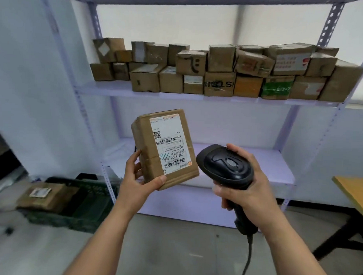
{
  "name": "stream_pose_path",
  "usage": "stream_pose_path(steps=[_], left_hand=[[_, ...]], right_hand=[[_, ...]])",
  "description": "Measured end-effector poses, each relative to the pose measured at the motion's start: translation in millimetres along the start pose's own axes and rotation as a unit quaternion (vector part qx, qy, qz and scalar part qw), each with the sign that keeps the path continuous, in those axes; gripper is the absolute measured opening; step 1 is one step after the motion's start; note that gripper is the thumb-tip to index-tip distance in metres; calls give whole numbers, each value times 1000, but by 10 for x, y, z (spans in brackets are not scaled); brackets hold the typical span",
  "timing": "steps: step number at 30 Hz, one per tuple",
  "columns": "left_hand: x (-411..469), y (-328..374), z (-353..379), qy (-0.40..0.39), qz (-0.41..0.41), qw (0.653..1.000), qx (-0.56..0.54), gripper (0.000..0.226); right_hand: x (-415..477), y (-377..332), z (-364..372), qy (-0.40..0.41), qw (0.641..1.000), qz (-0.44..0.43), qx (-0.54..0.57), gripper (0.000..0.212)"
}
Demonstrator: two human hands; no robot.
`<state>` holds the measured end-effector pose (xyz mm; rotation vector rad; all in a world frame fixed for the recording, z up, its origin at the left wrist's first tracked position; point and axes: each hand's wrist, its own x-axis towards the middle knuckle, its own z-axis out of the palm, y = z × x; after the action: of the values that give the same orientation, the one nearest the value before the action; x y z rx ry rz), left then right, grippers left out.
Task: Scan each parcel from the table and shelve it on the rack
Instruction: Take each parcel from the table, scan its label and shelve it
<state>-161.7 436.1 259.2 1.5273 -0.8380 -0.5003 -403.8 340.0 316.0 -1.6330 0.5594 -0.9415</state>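
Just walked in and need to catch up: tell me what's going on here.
A person appears to be mid-scan. The left hand holds a brown parcel with its shipping label turned toward them, and the right hand grips a black handheld scanner angled toward that label. The parcel is not yet shelved; the rack behind carries stacked cardboard boxes on one shelf.

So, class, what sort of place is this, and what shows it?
Probably a parcel depot or stockroom: a metal rack stacked with cardboard boxes, a labelled parcel in the left hand, and a barcode scanner gripped by the right hand.
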Motion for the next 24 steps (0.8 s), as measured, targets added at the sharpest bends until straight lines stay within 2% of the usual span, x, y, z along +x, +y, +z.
stream_pose_path(steps=[5, 12, 15, 18, 22, 24], left_hand=[[573, 105, -216, 45, 16, 999, 19, 86], [1632, 443, -415, 68, 53, 995, 42, 103], [2066, 596, -385, 61, 72, 995, 28, 101], [2436, 742, -316, 67, 89, 994, 11, 88], [2844, 924, -288, 67, 92, 994, -1, 97], [3029, 1001, -298, 67, 84, 994, -11, 93]], right_hand=[[634, 61, 143, -26, 999, -10, 18, 86], [1531, 159, 83, -40, 998, -37, 26, 85], [1865, 186, 33, -43, 998, -44, 17, 85], [2167, 200, -6, -50, 997, -50, 13, 86], [2475, 161, -49, -50, 997, -60, -5, 87], [2582, 128, -46, -49, 997, -66, -12, 86]])
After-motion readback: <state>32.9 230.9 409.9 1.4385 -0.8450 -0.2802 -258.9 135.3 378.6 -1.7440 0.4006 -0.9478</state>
